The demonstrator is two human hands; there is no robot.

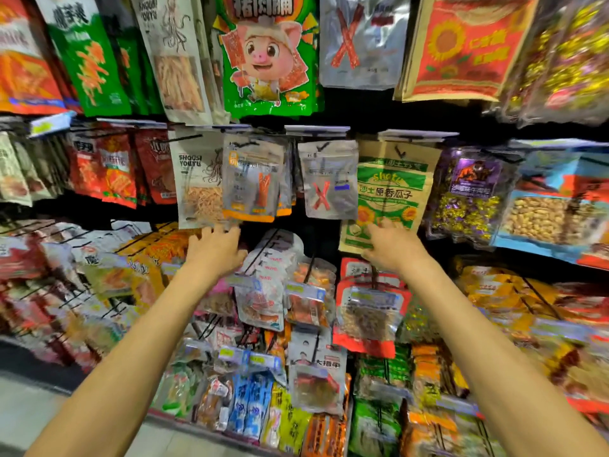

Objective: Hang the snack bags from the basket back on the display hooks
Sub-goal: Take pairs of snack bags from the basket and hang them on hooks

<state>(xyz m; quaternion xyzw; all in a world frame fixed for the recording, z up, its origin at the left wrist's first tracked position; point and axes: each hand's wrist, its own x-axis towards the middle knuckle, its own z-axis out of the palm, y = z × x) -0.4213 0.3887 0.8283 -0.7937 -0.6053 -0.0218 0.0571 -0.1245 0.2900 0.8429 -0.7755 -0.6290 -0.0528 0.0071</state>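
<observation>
Above both hands point(217, 249), crowded snack bags point(253, 179).

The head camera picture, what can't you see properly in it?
- Basket: not in the head view at all, cut off by the edges.
- Left hand fingertips: hidden behind the orange-edged bag, so its grip is unclear.
- Right hand: blurred against the green seed bag; touching or gripping, cannot tell.
- Bags at the right edge: smeared by motion blur, labels unreadable.

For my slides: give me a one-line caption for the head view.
Both hands reach up to hanging snack bags: left hand under an orange-trimmed clear bag, right hand on a green seed bag.
</observation>
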